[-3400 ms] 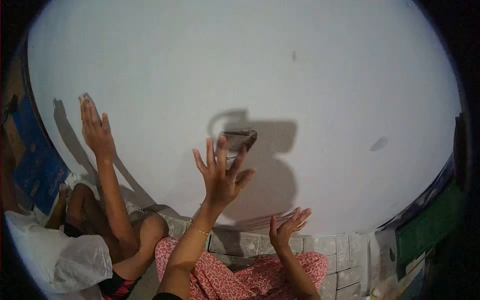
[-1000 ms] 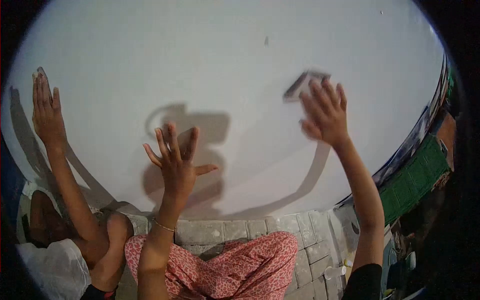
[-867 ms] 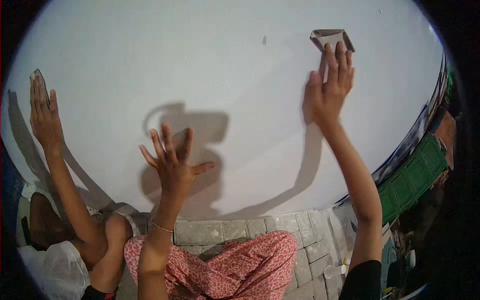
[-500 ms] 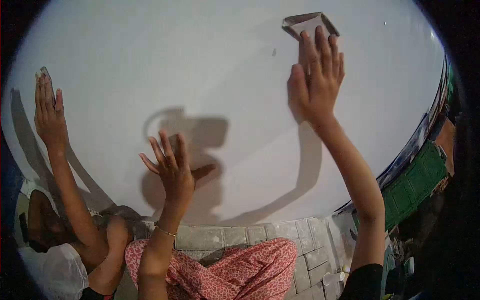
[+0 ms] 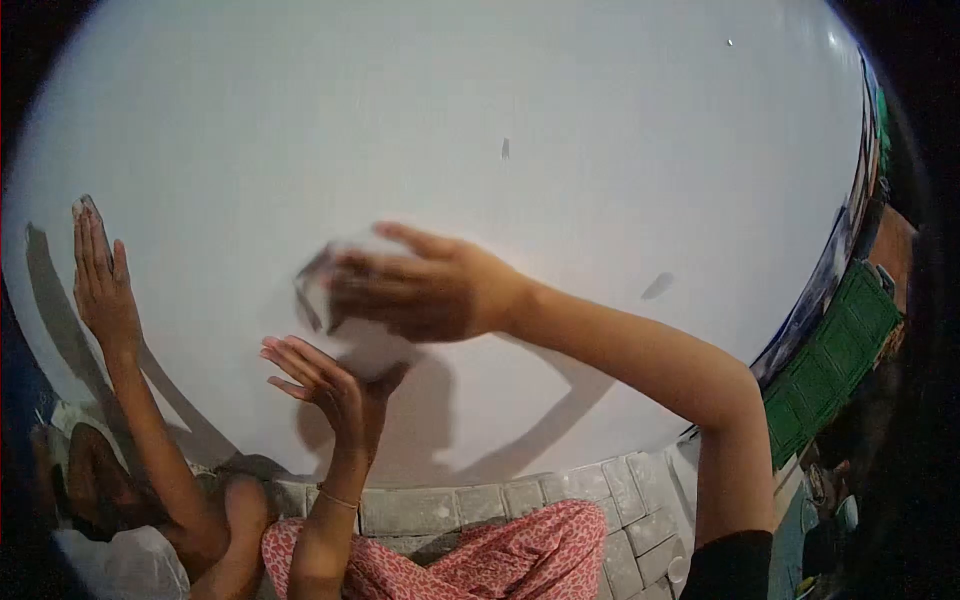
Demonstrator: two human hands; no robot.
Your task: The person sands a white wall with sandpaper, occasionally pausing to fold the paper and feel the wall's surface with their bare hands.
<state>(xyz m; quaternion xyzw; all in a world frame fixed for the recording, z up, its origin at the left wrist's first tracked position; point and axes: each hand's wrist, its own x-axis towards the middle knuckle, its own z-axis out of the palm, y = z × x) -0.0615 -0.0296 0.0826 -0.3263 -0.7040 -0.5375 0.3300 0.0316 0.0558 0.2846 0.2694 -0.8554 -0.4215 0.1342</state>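
My right hand (image 5: 425,288), smeared by motion, lies over a folded piece of sandpaper (image 5: 316,292) against the white wall (image 5: 620,170). The sandpaper's pale inner side and darker folded edges show beyond my fingertips. Below it, my left hand (image 5: 335,385) is raised close to the wall, bent at the wrist, with fingers stretched out and nothing in them. A thin bracelet (image 5: 338,496) circles my left wrist. Shadows of my arms and head fall on the wall around both hands.
At the left, another person's hand (image 5: 105,300) presses a small pad (image 5: 88,205) flat to the wall. Grey paving blocks (image 5: 410,512) run along its foot, beneath my patterned trousers (image 5: 540,550). A green ridged panel (image 5: 830,365) and clutter stand at the right.
My right hand has swept the sandpaper down and left across the wall, from upper right to near my left hand. My left hand has tilted over, its fingers now closer together.
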